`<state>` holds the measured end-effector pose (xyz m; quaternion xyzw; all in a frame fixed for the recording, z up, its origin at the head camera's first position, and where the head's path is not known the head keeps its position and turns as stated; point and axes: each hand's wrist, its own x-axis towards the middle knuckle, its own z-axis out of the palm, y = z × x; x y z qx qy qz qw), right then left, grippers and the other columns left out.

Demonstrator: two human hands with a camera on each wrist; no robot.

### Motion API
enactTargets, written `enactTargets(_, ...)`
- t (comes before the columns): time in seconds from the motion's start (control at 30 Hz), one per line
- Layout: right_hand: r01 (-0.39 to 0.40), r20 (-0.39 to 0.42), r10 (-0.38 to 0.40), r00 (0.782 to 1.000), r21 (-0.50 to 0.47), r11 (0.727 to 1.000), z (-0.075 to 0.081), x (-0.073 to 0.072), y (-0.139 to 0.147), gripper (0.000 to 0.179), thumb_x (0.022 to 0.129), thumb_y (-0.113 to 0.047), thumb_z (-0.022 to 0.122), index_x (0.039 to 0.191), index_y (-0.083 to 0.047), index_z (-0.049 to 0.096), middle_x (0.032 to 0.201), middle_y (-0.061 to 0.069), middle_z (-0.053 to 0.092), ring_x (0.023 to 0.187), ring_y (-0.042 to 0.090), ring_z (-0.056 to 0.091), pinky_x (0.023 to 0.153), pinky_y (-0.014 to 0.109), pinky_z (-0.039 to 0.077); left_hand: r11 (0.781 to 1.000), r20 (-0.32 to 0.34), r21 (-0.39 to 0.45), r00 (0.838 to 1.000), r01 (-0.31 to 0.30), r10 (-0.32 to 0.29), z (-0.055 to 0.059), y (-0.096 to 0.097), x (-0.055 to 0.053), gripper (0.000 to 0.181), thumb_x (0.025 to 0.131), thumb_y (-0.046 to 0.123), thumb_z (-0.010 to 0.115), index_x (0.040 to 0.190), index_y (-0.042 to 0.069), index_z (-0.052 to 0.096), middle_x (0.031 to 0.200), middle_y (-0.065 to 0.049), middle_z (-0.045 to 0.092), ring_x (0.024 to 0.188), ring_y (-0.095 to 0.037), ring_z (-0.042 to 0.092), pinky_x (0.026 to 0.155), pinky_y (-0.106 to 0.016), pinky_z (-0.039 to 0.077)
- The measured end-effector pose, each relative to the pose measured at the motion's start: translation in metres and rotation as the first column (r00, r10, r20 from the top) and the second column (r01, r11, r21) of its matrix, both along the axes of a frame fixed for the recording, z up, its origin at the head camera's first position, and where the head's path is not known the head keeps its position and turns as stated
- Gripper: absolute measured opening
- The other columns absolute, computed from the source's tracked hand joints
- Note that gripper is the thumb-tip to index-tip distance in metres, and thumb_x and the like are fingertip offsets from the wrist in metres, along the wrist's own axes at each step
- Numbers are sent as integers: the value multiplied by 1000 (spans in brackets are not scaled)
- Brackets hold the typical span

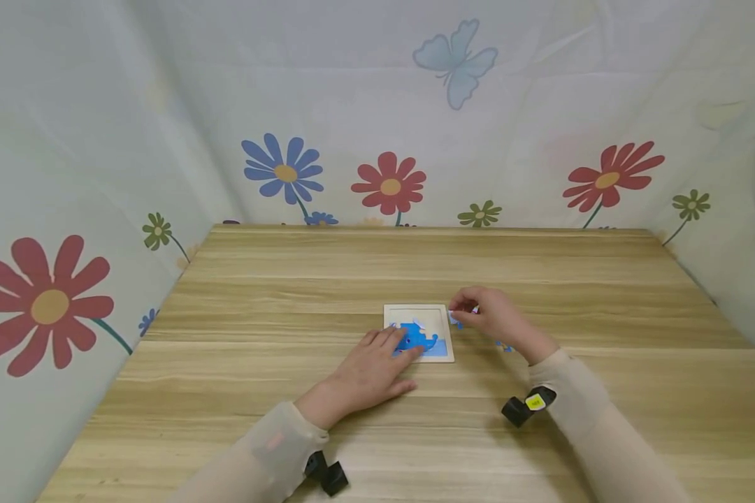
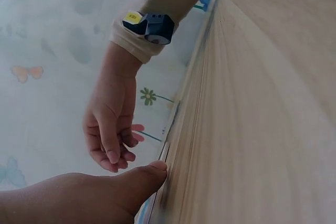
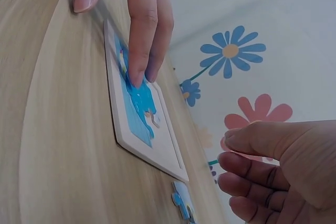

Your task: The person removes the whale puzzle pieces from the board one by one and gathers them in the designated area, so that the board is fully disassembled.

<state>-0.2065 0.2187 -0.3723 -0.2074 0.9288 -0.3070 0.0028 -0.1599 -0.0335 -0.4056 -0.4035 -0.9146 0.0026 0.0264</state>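
Around you hangs a white cloth [image 1: 327,70] printed with flowers, and in front of it stretches the wood-grain table [image 1: 258,279]. Your pale sleeves [image 1: 598,419] reach in from the near side. Your left hand [image 1: 361,370] lies with its fingers extended and apart, fingertips resting on the puzzle board and the thumb off its edge; it grips nothing. Your right hand [image 1: 493,318] hangs just beyond the board's right side, fingers loosely curled with the thumb near them, and you have no piece visible between them. The square puzzle board [image 1: 415,314] lies flat on the table, its upper part showing pale wood. A black device [image 1: 528,405] sits at your right cuff. The blue animal [image 1: 423,338] fills much of the board's lower part. Near your right hand lie a loose light-blue piece [image 3: 182,201], just beside the board, and a small patterned piece [image 1: 503,346] closer to your wrist
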Motion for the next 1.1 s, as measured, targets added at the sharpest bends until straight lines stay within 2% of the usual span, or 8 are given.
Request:
enactTargets(0.43, -82, 25, 83, 996, -18, 996, -8, -4, -23, 15, 88, -9, 68, 99, 0, 69, 94, 10, 70, 81, 17, 61, 74, 31, 52, 1000, 7, 10, 1000, 5, -5, 0, -5, -1, 55, 95, 53, 49, 142, 23, 48, 147, -17, 44, 137, -33, 40, 112, -47, 36)
enactTargets(0.7, -58, 104, 56, 993, 8, 998, -15, -5, -34, 18, 89, -14, 66, 104, -4, 68, 96, 7, 68, 83, 15, 59, 73, 27, 50, 1000, 40, 0, 999, 0, 0, -1, -5, -1, 56, 96, 54, 46, 143, 24, 46, 149, -18, 41, 139, -33, 39, 113, -47, 34)
enactTargets(0.9, -54, 130, 49, 990, 38, 998, -16, -8, -44, 23, 89, -12, 66, 109, -1, 68, 92, 8, 67, 76, 12, 58, 70, 26, 50, 1000, 18, -10, 1000, 3, -3, -3, -6, -1, 56, 96, 55, 46, 143, 25, 46, 149, -17, 42, 139, -32, 39, 113, -46, 35)
enactTargets(1.1, -36, 136, 23, 991, 90, 995, -16, -9, -54, 21, 89, -12, 66, 107, -2, 69, 94, 9, 66, 76, 14, 57, 73, 30, 51, 1000, 11, -1, 1000, 5, -5, -4, -7, -1, 55, 96, 54, 46, 143, 25, 46, 148, -17, 42, 138, -32, 40, 112, -46, 36)
